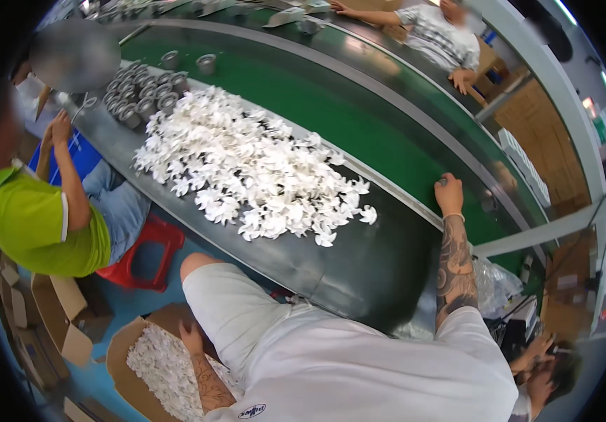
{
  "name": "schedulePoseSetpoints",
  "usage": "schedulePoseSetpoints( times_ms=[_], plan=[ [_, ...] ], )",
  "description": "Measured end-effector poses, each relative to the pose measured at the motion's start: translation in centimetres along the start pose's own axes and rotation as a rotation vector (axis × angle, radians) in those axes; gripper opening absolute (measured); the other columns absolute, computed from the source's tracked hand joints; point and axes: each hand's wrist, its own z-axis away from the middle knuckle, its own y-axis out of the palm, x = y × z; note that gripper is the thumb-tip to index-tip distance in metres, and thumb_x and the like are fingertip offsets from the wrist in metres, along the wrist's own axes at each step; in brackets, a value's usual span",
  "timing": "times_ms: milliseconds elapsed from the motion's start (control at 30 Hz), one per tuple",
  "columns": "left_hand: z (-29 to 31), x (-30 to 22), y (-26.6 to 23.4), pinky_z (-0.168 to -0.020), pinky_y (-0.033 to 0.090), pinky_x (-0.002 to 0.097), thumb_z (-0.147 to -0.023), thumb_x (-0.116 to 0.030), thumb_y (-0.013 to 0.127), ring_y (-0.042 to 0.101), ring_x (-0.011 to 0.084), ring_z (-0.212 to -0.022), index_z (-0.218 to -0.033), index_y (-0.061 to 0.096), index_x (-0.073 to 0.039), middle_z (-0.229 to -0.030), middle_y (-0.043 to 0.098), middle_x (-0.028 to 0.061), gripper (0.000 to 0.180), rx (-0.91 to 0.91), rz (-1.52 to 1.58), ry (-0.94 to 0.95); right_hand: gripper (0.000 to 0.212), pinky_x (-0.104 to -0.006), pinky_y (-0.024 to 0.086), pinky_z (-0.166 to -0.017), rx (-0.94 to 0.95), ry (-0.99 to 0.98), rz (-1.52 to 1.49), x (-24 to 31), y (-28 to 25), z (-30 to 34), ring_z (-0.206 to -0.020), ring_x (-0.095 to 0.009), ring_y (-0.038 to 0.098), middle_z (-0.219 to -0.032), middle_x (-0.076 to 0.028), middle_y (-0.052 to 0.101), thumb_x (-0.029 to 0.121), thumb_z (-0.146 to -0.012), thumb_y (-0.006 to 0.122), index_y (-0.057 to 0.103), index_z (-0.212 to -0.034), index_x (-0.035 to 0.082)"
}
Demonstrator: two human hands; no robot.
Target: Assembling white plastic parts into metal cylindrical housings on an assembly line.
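Observation:
A large heap of small white pieces with pointed, blade-like arms (247, 169) lies on the dark work surface (373, 260) before me. My left hand (190, 340) is down at the inner edge of a cardboard box (117, 352) beside my leg. Its fingers look apart, with nothing visible in them. More small white pieces (162, 369) fill that box. Over the near edge of the green conveyor belt (387, 144), my right hand (449, 193) is closed, fingers curled. Something small and greyish shows at its fingertips, too small to name.
Grey cup-shaped parts (145, 88) cluster at the table's far left; two stand on the belt. A person in a green shirt (43, 221) sits left by a red stool (150, 257). Another person (443, 35) is across the belt. A metal frame bar (542, 228) runs at right.

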Motion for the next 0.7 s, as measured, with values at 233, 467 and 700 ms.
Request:
schedulePoseSetpoints(
  times_ms=[233, 467, 700],
  plan=[
    [12.2, 6.3, -0.7, -0.070, 0.048, 0.0479, -0.085, -0.010, 0.057, 0.060, 0.0399, -0.079, -0.088, 0.066, 0.001, -0.085, 0.063, 0.0220, 0.014, -0.437, -0.254, 0.146, 0.052, -0.0366, 0.043, -0.099, -0.098, -0.531, -0.403, 12.5, 1.3, 5.4, -0.114, -0.028, 0.058, -0.124, -0.020, 0.060, 0.026, -0.087, 0.069, 0.055, -0.129, 0.000],
    [14.4, 17.4, -1.3, -0.090, 0.049, 0.0442, -0.078, -0.033, 0.065, 0.063, 0.0389, -0.102, -0.114, 0.064, -0.004, -0.108, 0.068, 0.0210, 0.047, -0.394, -0.081, -0.745, 0.049, -0.0401, 0.051, -0.087, -0.224, -0.227, -0.464, 6.7, 3.7, 3.4, -0.099, -0.032, 0.065, -0.109, -0.024, 0.067, 0.038, -0.091, 0.066, 0.065, -0.109, -0.008],
    [25.9, 18.0, 0.2, -0.107, 0.034, 0.0536, -0.075, -0.041, 0.070, 0.035, 0.0398, -0.136, -0.140, 0.048, -0.024, -0.149, 0.039, 0.0121, 0.071, 0.162, -0.613, -0.940, 0.060, -0.0406, 0.049, -0.091, -0.244, -0.278, -0.299, 7.7, 5.2, 1.1, -0.103, -0.035, 0.063, -0.116, -0.027, 0.063, 0.044, -0.089, 0.066, 0.062, -0.113, -0.011]
  ],
)
